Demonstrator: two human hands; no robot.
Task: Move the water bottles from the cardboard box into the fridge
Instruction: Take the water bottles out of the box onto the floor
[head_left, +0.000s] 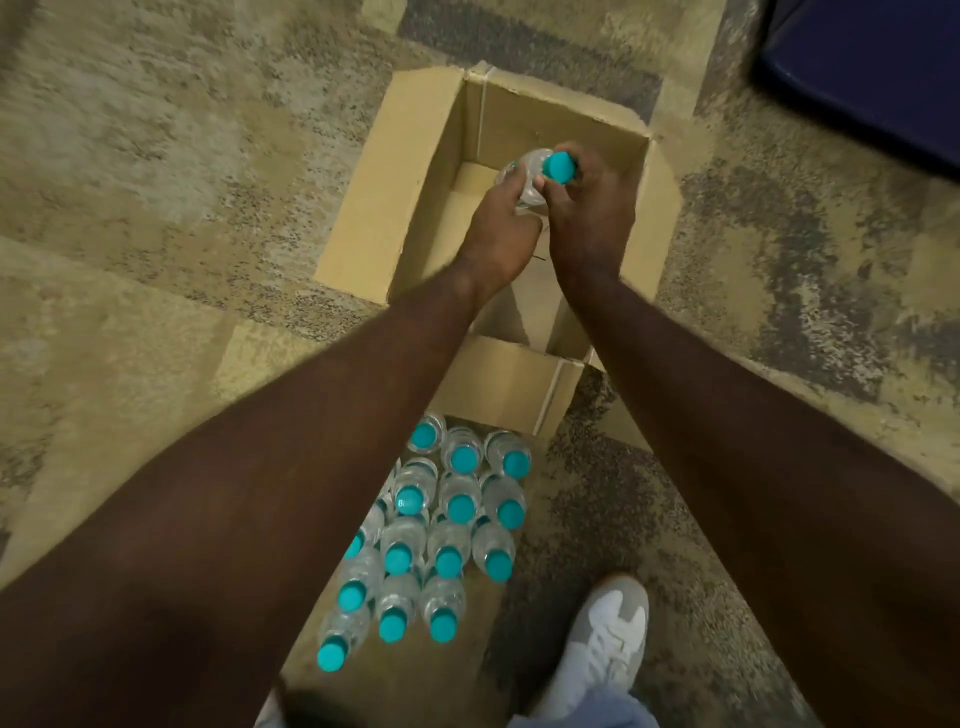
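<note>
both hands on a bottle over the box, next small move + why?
Probably lift the bottle clear of the cardboard box. Left hand and right hand both grip it above the open box; the fridge is not in view.

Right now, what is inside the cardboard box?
One water bottle with a teal cap, held by the left hand and right hand over the cardboard box. Bare floor shows; the arms hide the near part.

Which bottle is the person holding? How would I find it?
Find the open cardboard box on the carpet. Above its far end, the left hand and right hand grip one clear bottle with a teal cap. It is the only one lifted; the other bottles stand grouped on the floor.
</note>
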